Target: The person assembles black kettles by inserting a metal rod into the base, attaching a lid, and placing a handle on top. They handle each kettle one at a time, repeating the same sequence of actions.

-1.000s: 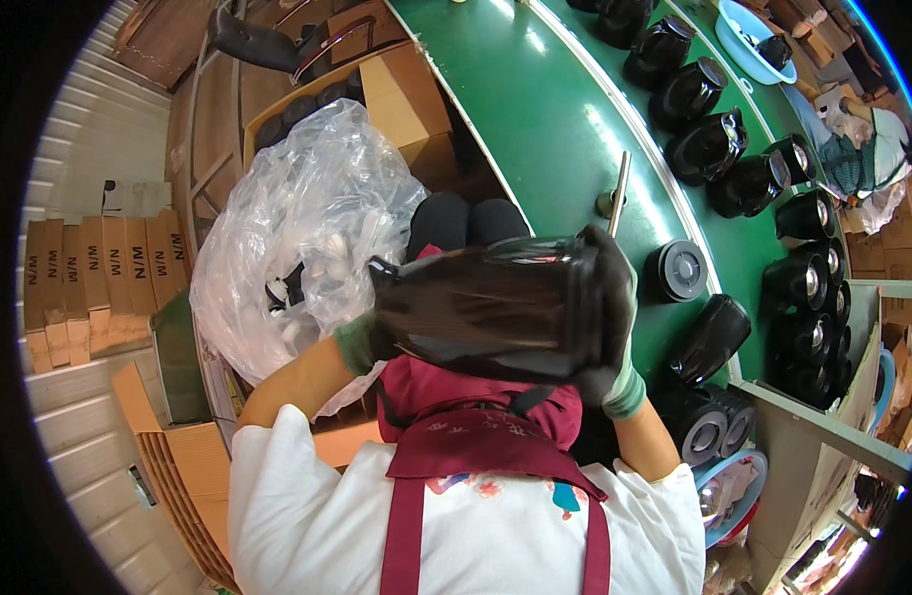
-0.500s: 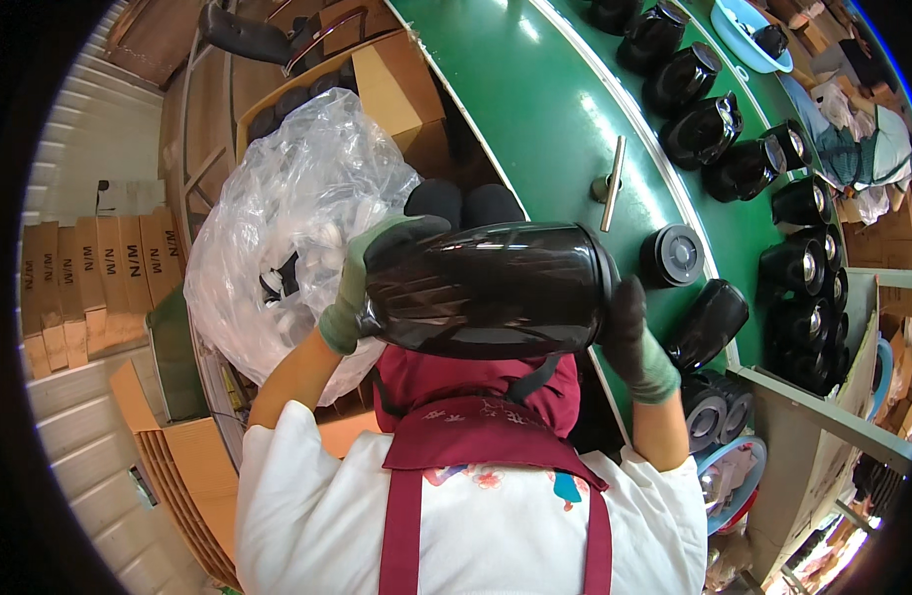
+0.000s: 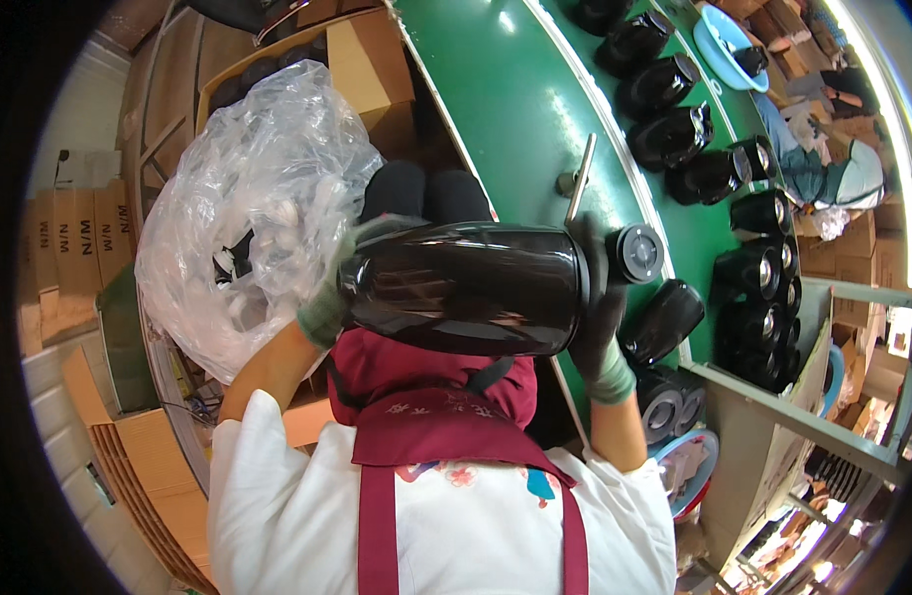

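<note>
A glossy black thermos jug body lies sideways in front of my apron, held up between both hands. At its narrower left end, my gloved left hand grips it, with part of the fingers behind the jug. My gloved right hand presses on the rimmed right end, fingers pointing up along it. Just beyond those fingers, a round black lid-like part rests on the green bench. Another black jug lies to the right of my right hand.
Several black jugs line the far side of the bench. A metal rod on a stub sticks up nearby. To my left is a clear plastic bag beside an open carton. A blue basin sits at lower right.
The view has shifted, moving the surroundings left in the picture. My right hand's fingers now reach higher along the jug's right end. Both hands still hold the jug sideways.
</note>
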A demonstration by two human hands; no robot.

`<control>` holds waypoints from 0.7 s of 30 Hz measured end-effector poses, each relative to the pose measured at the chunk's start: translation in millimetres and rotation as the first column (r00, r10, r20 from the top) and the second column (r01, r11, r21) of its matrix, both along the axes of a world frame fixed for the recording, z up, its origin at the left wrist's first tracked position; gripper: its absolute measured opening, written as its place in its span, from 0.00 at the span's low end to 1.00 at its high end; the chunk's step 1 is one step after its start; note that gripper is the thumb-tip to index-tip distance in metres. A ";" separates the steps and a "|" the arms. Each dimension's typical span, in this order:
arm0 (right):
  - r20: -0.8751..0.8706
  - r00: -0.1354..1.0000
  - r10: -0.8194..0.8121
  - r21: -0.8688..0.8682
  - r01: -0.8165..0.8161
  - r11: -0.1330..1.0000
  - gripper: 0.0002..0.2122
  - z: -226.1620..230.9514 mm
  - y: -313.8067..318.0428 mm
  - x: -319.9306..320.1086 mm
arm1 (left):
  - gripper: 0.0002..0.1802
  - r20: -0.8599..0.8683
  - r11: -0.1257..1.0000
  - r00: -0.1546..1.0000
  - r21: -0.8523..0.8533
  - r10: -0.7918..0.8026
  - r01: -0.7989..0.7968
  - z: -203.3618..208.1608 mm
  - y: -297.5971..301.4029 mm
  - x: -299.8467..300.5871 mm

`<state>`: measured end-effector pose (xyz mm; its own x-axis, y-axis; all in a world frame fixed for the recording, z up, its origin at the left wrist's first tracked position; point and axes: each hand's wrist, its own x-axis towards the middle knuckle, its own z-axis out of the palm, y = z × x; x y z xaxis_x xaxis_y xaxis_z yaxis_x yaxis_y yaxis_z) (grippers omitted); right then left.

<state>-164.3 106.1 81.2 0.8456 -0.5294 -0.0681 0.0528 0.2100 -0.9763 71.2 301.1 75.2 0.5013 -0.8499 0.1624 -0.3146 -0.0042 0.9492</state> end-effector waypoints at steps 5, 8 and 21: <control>0.171 0.982 -0.079 -0.401 0.143 0.905 0.37 -15.9 10.4 12.9 | 0.28 0.159 0.998 0.986 -0.013 -0.056 0.059 12.6 2.7 -0.8; 0.082 0.994 0.070 -0.435 -0.027 0.900 0.34 -13.4 -2.2 5.1 | 0.26 0.404 0.996 0.915 -0.069 -0.023 0.056 27.1 4.1 3.3; -0.111 0.994 0.018 0.307 0.017 0.952 0.26 -69.2 14.2 19.3 | 0.33 0.571 0.968 0.796 0.241 -0.199 0.069 36.0 -4.9 -5.2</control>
<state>-145.0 120.3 12.0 0.8234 -0.4680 -0.3209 -0.0524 0.5005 -0.8642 66.1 296.2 111.2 0.2424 -0.9474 0.2089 -0.8214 -0.0858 0.5639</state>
